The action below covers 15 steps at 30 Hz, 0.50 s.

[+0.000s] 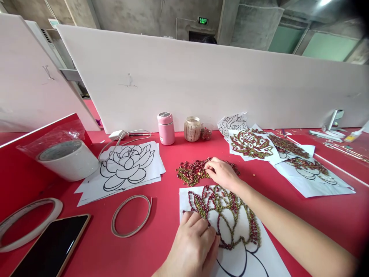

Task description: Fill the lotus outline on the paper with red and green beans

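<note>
Beans (187, 173), red and green, lie heaped on our red desk (127, 254) just beyond the top edge of the lotus sheet (233, 257), where our right hand (221, 171) dips into the heap, fingers bent and drawn close together; whether a bean sits between the tips, we cannot tell. Our left hand (197, 238) rests loosely curled on the left side of the lotus sheet, its grip partly hidden, so we cannot say if it pinches anything. Smudged work looks to us the chief risk: a drag of the left knuckles could shift any bean rows (253, 230) not firmly fixed. Our right forearm (276, 215), slanting across the lotus sheet's upper right, could knock others loose if lowered, and a careless sweep through the heap could roll strays onto the paper.

Glossy red ovals contrast with small, round green beans along the petals; bold black curves mark bare paper nearest us. Left of the lotus sheet lies a thin, pale ring (112, 219); beyond the heap stand a smooth pink flask (166, 132) and a textured jar (192, 132). Farther right, a pebbly, bean-covered sheet (275, 156) overlaps other papers.
</note>
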Available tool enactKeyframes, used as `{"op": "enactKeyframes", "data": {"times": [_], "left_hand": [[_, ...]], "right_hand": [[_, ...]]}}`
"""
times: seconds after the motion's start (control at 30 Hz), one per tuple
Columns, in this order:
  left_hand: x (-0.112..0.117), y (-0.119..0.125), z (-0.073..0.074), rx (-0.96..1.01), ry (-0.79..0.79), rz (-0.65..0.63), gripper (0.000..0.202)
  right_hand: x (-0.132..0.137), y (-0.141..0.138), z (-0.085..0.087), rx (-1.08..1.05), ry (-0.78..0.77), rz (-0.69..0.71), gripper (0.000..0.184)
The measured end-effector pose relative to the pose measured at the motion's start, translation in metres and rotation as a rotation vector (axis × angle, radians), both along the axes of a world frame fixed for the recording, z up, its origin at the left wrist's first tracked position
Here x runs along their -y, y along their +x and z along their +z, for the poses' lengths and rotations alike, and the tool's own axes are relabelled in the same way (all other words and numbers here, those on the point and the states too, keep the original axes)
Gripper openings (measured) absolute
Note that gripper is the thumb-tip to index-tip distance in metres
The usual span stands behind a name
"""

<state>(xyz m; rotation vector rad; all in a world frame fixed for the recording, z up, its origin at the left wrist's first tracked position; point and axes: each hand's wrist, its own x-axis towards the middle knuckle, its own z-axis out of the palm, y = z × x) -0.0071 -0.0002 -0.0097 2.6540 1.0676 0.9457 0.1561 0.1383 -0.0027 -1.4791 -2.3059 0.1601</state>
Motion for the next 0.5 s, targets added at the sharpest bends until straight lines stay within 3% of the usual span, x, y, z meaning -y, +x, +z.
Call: {"op": "enactKeyframes", "data": {"times": [0.5], "left_hand": [[0.000, -0.002, 0.001, 0.003, -0.042, 0.000, 0.019]], "right_hand": [[-0.006, -0.015, 0.003, 0.068, -0.012, 0.040, 0.014]]}}
